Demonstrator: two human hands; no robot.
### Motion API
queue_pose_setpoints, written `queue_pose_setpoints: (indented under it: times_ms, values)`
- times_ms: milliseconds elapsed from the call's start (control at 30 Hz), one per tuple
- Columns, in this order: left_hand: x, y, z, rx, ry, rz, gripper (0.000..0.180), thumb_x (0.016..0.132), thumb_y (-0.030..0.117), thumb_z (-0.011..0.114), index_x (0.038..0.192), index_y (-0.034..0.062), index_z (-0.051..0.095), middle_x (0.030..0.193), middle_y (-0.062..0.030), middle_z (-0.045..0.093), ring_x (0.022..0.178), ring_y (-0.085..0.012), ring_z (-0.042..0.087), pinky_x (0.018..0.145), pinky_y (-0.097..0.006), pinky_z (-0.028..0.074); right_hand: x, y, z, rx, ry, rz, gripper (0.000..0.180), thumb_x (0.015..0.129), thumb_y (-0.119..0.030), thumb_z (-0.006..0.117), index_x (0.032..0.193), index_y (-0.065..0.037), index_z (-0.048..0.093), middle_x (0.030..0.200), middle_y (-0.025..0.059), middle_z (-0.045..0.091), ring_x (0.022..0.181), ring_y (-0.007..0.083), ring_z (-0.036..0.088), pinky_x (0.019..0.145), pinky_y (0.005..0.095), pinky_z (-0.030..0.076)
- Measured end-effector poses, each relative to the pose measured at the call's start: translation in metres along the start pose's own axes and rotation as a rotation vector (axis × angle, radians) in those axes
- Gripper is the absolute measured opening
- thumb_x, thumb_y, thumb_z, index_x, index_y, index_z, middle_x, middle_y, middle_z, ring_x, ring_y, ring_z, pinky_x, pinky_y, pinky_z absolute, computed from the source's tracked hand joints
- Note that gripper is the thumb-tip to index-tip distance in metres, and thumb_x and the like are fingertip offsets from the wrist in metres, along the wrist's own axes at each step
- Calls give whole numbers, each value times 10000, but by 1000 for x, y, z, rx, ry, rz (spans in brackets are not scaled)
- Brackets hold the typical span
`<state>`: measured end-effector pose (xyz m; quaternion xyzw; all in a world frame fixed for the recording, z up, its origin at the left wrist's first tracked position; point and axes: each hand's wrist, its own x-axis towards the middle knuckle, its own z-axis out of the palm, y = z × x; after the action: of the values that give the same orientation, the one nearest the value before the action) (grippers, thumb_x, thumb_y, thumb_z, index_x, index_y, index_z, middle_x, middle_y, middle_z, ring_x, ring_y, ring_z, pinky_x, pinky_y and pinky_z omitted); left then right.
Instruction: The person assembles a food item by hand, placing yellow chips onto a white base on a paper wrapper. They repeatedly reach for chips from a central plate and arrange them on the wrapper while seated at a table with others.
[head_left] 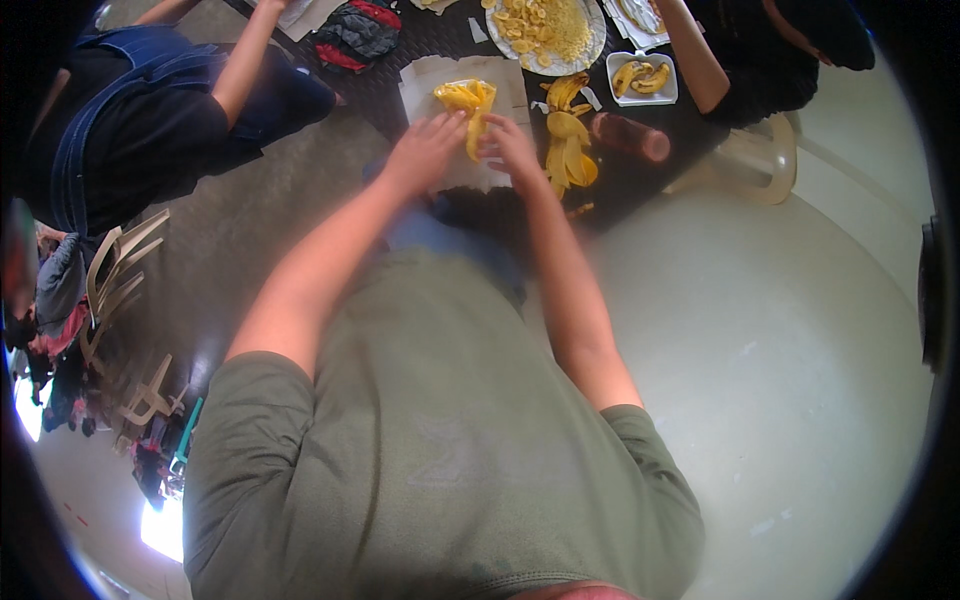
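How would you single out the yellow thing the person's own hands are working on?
On the dark table, find the pale cutting board at its near edge. The peeled yellow fruit lies on it, between the left hand and right hand. The heap of peels lies off the board, to the right.

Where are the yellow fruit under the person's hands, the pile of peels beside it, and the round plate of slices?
yellow fruit (pixel 470 100): head view, its upper end above the fingers.
pile of peels (pixel 568 150): head view, middle of the heap.
round plate of slices (pixel 592 52): head view, right rim.
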<state>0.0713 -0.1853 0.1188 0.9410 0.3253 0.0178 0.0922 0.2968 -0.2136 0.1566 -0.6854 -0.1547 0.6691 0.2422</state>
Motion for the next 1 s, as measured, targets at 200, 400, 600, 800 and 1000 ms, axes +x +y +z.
queue_pose_setpoints:
  times_ms: [200, 400, 600, 800, 1000]
  values:
    - [-3, -4, 2, -113, 1, -9, 704, 937, 154, 692, 1595, 144, 441, 1752, -40, 401, 1556, -247, 447, 1233, -495, 376, 1, 2, 5, 24, 17, -27, 473, 1036, -259, 542, 1501, -212, 608, 1076, -2, 742, 871, 130, 726, 786, 345, 514]
    - [-2, -7, -1, -219, -47, 10, 678, 946, 136, 695, 1579, 199, 458, 1760, -59, 389, 1550, -272, 463, 1231, -510, 383, 4, 5, 5, 29, 8, -49, 480, 1031, -252, 555, 1507, -210, 602, 1076, 9, 730, 876, 134, 727, 786, 342, 514]
    - [-4, -10, -2, -191, -29, 36, 655, 939, 123, 700, 1558, 243, 522, 1775, -64, 361, 1563, -278, 445, 1246, -524, 375, 5, 7, 7, 53, -16, -75, 501, 1011, -233, 590, 1510, -193, 598, 1067, 16, 706, 887, 137, 727, 783, 331, 512]
    - [0, -9, -3, -168, -59, 52, 665, 919, 106, 699, 1556, 229, 555, 1779, -73, 349, 1577, -282, 424, 1269, -528, 361, 20, 34, 2, -64, 112, -365, 525, 966, -165, 693, 1476, -91, 591, 1066, 75, 704, 882, 197, 715, 801, 366, 555]
    - [0, -15, -8, -165, -75, 73, 697, 900, 100, 711, 1568, 233, 557, 1774, -85, 356, 1571, -295, 434, 1278, -531, 352, 14, 40, 16, -362, 309, -527, 635, 869, -163, 873, 1425, -57, 585, 1115, 162, 691, 964, 295, 699, 868, 424, 574]
